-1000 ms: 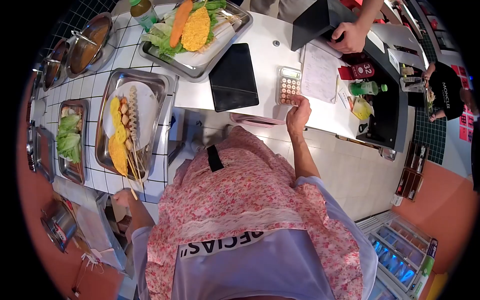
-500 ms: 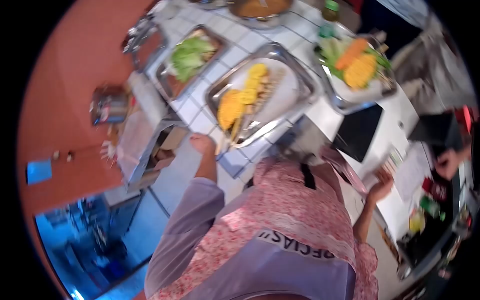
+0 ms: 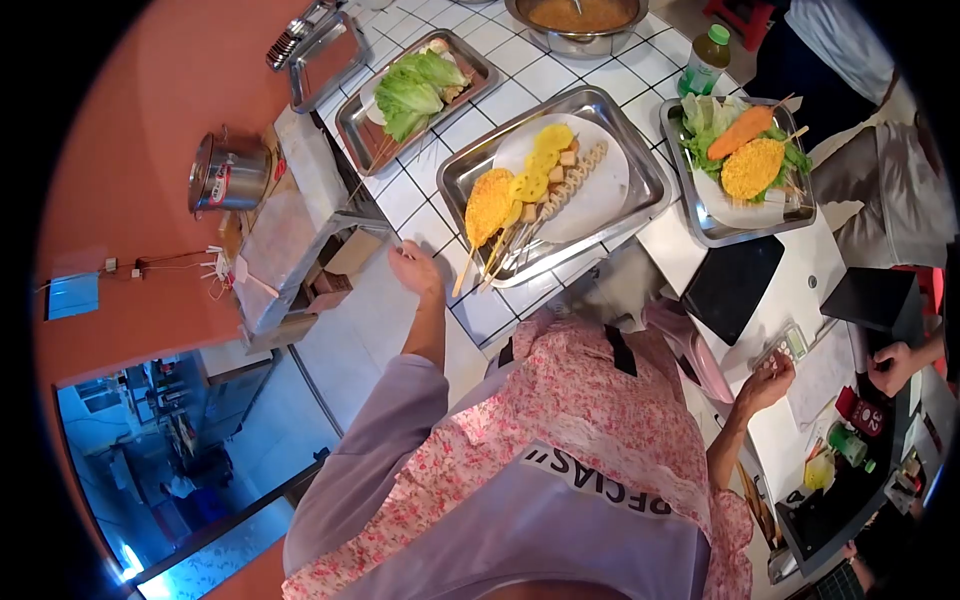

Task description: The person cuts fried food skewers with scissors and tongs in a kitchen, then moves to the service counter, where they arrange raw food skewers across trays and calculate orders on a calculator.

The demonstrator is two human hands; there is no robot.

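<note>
"Fingers of the right hand [image 3: 766,387]?"

"Half curled, partly open, tips at the keys of the calculator [image 3: 792,342]. No grip visible; actual key contact, can't tell."

"Left hand [image 3: 414,268]?"

"Loosely open, nothing seen in it, just beside the tiled counter [image 3: 395,200]. Touching or apart, can't tell."

"Calculator's where?"

"On the white counter [image 3: 820,262], between the black tablet [image 3: 733,288] and the paper [image 3: 825,375]."

"Step?"

"Keying, I'd judge. A press calls for one fingertip straight down, other fingers off the keys, calculator kept from sliding."

"Farther out?"

"Middle tray [image 3: 650,185], skewers [image 3: 490,205] in it, sticks over the rim. Right-side tray [image 3: 700,225], lettuce and breaded pieces. Left-side tray [image 3: 350,130], lettuce too. Co-worker's hand [image 3: 890,370] near a black box [image 3: 872,298], apart from the person's own. Then green-capped bottle [image 3: 703,65], sauce bowl [image 3: 600,45]."
</note>
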